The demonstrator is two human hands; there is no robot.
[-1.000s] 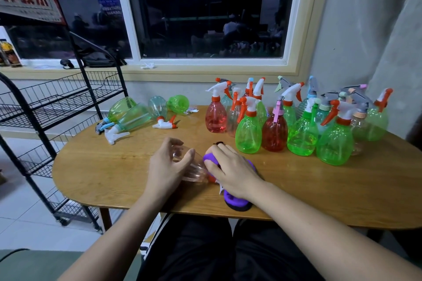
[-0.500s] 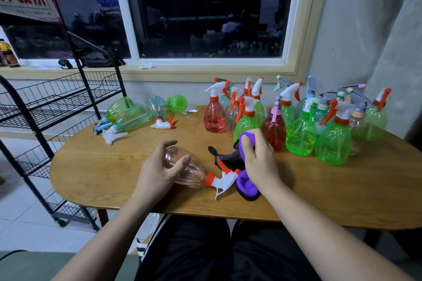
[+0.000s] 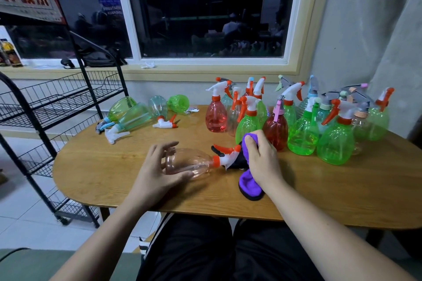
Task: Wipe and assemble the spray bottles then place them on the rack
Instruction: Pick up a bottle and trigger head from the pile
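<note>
The clear bottle (image 3: 189, 163) lies on its side in the lower middle of the frame, on the tabletop (image 3: 342, 185), its orange-and-white spray head (image 3: 226, 155) pointing right. The left hand (image 3: 157, 171) cups its base end, fingers curved over the top and thumb along the near side. The right hand (image 3: 262, 159) grips a purple cloth (image 3: 249, 181) bunched against the spray head.

The bottle looks empty, so probably light, thin-walled and springy, and smooth enough to roll or slip. The wide body seems the safest hold, since the trigger would likely give under pressure.

A second ago the cloth covered the bottle's neck beside the left hand. It has since slid right to the spray head, and the bottle has rolled so the orange trigger faces up.
</note>
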